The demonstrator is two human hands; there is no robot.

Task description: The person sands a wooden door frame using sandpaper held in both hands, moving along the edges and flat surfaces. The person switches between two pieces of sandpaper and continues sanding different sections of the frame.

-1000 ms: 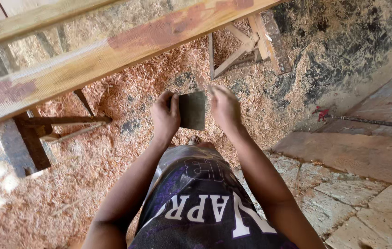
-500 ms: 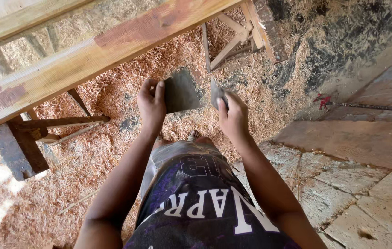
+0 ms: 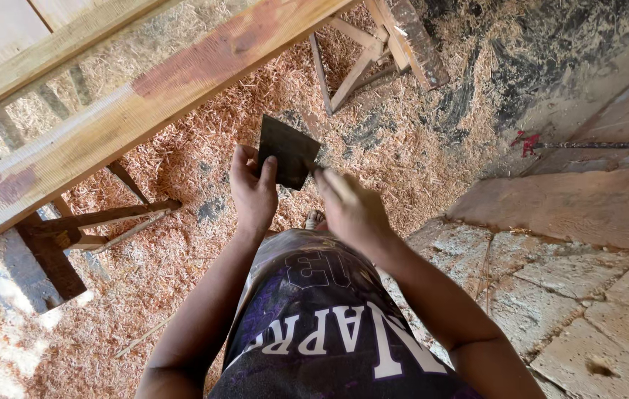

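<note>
Between both hands [image 3: 303, 196], dark flat blade [image 3: 289, 151]

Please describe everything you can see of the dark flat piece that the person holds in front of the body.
The dark flat piece is a thin, roughly square sheet, dark grey to black, dull like metal or worn abrasive sheet; the material cannot be told. It is tilted, with one corner pointing up. The left hand pinches its lower left edge, thumb on the front. The right hand meets its right edge with the fingertips. It is held in the air above the wood shavings on the floor, near the long wooden plank.
</note>
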